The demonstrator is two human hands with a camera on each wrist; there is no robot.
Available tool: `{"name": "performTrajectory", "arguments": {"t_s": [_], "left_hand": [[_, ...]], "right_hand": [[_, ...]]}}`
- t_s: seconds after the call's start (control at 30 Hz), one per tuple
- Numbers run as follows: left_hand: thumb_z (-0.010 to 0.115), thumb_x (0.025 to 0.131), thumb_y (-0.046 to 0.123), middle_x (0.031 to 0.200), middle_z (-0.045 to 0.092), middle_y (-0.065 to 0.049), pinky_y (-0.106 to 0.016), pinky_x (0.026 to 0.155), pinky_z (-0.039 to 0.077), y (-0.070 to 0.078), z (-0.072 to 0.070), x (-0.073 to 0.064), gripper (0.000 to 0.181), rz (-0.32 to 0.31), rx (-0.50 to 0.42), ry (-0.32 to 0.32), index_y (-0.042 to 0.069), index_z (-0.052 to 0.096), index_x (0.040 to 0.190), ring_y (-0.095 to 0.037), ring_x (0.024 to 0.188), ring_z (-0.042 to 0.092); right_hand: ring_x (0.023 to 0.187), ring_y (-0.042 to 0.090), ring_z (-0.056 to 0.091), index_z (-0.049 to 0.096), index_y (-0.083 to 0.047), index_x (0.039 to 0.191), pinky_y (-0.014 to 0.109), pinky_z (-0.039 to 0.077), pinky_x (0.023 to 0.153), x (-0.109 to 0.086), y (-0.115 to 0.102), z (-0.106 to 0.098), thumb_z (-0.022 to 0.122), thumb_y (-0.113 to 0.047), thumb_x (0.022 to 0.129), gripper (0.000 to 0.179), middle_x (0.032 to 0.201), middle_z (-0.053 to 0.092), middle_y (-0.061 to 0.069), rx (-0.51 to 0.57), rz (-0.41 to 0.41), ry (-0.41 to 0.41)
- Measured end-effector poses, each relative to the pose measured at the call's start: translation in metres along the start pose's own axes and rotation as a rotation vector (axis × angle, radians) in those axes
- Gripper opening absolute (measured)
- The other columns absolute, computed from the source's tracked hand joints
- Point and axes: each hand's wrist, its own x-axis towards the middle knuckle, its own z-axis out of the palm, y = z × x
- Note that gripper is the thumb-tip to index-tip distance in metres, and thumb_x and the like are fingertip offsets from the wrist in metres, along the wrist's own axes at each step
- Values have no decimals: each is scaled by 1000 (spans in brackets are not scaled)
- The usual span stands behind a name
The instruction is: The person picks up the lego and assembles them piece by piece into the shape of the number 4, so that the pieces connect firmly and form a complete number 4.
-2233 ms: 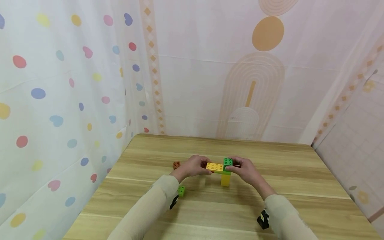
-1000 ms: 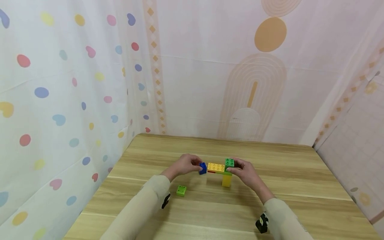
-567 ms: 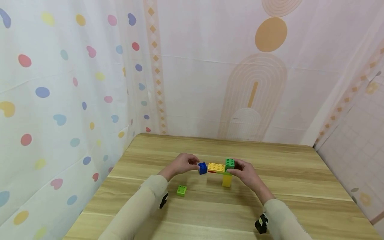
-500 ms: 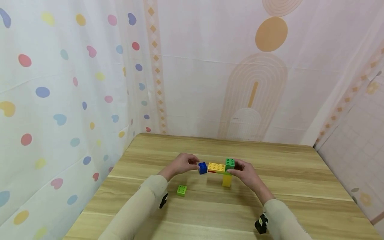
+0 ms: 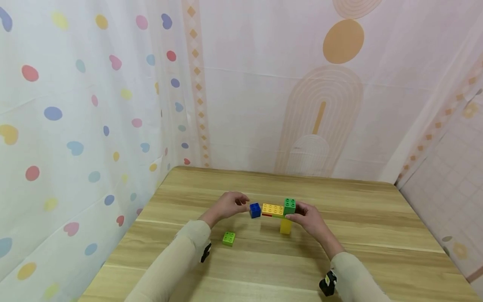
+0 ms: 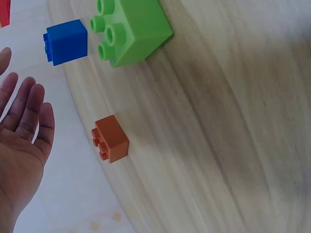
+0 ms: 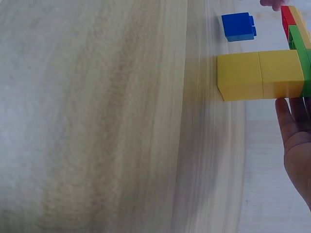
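Observation:
In the head view my left hand [image 5: 228, 203], fingers loosely bent, is beside a blue brick [image 5: 255, 210]. The left wrist view shows a gap between its fingers and that brick. My right hand [image 5: 309, 216] grips a toy-brick structure by its right end, thumb in front. A dark green brick [image 5: 289, 205] tops that end, and a yellow eight-stud brick [image 5: 272, 209] reaches left from it. Beneath are a red brick [image 7: 287, 22] and a green one [image 7: 295, 39]. Two stacked yellow bricks [image 7: 260, 75] form the leg.
A lime green brick [image 5: 228, 238] lies on the wooden table [image 5: 241, 272], nearer the body. An orange-brown brick [image 6: 112, 139] shows in the left wrist view; my left hand hides it in the head view. Patterned curtains [image 5: 249, 105] stand behind and beside the table.
My left hand has let go of the structure's yellow end, straightened the tilted blue brick, then drawn slightly left off it. The right hand keeps its grip on the structure.

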Motion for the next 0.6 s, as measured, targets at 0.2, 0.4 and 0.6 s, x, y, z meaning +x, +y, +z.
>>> {"name": "performTrajectory", "arguments": {"t_s": [0.2, 0.4, 0.6], "left_hand": [[73, 92, 20, 108, 66, -6, -38, 81, 51, -1, 7, 2, 40, -26, -37, 44, 2, 65, 126, -19, 95, 59], [73, 91, 24, 117, 63, -11, -41, 85, 50, -3, 17, 4, 48, -51, -91, 54, 2, 61, 132, -22, 100, 57], [73, 92, 24, 123, 60, -13, -44, 90, 48, -7, 28, 6, 51, -82, -133, 48, 3, 58, 136, -25, 108, 55]], "right_hand": [[98, 19, 62, 66, -3, 126, 32, 51, 84, 0, 1, 0, 77, -19, 88, 43, 111, 69, 8, 8, 18, 7], [98, 18, 63, 67, -5, 125, 34, 51, 85, -2, 7, 0, 78, -20, 87, 42, 111, 70, 6, -24, 38, 29], [100, 18, 63, 69, -7, 121, 37, 51, 88, -3, 12, 0, 78, -22, 87, 38, 110, 70, 4, -11, 62, 31]]}}
